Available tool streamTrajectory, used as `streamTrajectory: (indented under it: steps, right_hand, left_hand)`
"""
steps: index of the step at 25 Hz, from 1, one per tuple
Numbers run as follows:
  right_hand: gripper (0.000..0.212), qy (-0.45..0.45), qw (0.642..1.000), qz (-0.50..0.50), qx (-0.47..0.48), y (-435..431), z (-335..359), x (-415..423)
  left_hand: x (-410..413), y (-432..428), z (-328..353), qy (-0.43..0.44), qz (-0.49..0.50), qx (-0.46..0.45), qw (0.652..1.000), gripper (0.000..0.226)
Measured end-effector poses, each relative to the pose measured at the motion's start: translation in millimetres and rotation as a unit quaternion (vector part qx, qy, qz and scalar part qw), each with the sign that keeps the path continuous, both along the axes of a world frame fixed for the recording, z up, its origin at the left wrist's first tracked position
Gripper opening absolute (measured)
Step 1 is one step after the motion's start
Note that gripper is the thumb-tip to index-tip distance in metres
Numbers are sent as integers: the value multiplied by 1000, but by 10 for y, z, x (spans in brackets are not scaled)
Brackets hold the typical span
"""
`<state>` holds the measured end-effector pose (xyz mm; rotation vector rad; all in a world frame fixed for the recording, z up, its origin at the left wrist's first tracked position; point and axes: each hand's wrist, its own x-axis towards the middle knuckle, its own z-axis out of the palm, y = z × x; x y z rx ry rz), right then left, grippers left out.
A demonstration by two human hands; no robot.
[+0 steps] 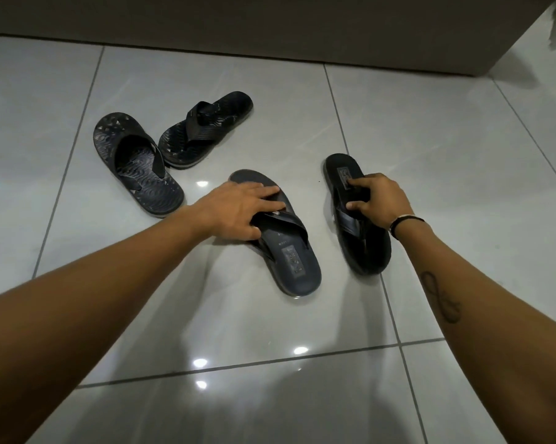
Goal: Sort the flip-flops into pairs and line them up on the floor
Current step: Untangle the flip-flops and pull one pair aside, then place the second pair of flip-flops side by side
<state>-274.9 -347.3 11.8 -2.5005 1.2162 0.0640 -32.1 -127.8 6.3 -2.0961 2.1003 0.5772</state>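
two smooth flip-flops lie at centre: my left hand pinches the strap of the near flip-flop, my right hand grips the right flip-flop at three o'clock. light, bendy foam, i judge; straps hold best.

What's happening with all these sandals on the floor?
A person is sorting flip-flops on a glossy tiled floor. The left hand grips the strap of one smooth-soled flip-flop, and the right hand holds the strap of its match. These two lie apart and at different angles. Farther back, two wavy-patterned flip-flops sit untouched, splayed apart.
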Motion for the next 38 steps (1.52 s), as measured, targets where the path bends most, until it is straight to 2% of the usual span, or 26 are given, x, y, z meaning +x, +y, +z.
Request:
streamTrajectory:
  steps: [5, 7, 10, 13, 15, 16, 17, 20, 22, 24, 28, 35, 38]
  right_hand:
    - [61, -7, 999, -42, -7, -75, 10, 10]
    - [61, -2, 998, -65, -13, -137, 25, -42]
    - [61, -19, 996, -91, -7, -164, 6, -95]
    - [62, -31, 994, -101, 2, -150, -18, -108]
    - [63, -35, 994, -102, 8, -152, -20, -92]
    - [64, -34, 995, -98, 9, -146, -23, -73]
    - [64, -29, 995, -92, 9, -139, -25, -52]
    - [65, -21, 997, -74, 10, -110, -26, 9]
    - [66, -25, 996, -82, 20, -97, -17, 44]
    - [67, -21, 995, -91, 34, -107, 18, 50]
    - [69, 29, 995, -83, 45, -142, 84, 50]
    - [69, 66, 994, -62, 67, -109, 188, 2]
    - [68, 119, 992, -29, 8, -105, 359, 170]
  left_hand:
    - [-99, -19, -112, -53, 118, -126, 984, 72]
    - [-126, -21, -119, -59, 156, -143, 976, 71]
    - [-224, -20, -89, -61, 230, -108, 965, 82]
    - [-418, -88, 2, -121, 312, -3, 942, 93]
    - [-506, -140, 25, -57, 379, 25, 923, 101]
    - [-508, -156, 13, -6, 406, 9, 914, 105]
    - [-498, -162, -17, 38, 412, -14, 910, 104]
    - [-483, -167, -55, 93, 339, -47, 935, 83]
    - [-483, -191, -54, 117, 335, -32, 934, 91]
    - [-563, -259, -74, 111, 347, -46, 930, 92]
    - [-783, -406, -112, 102, 368, -96, 919, 79]
    - [-899, -435, -148, 108, 405, -110, 901, 72]
    - [-855, -315, -103, 141, 422, -115, 888, 77]
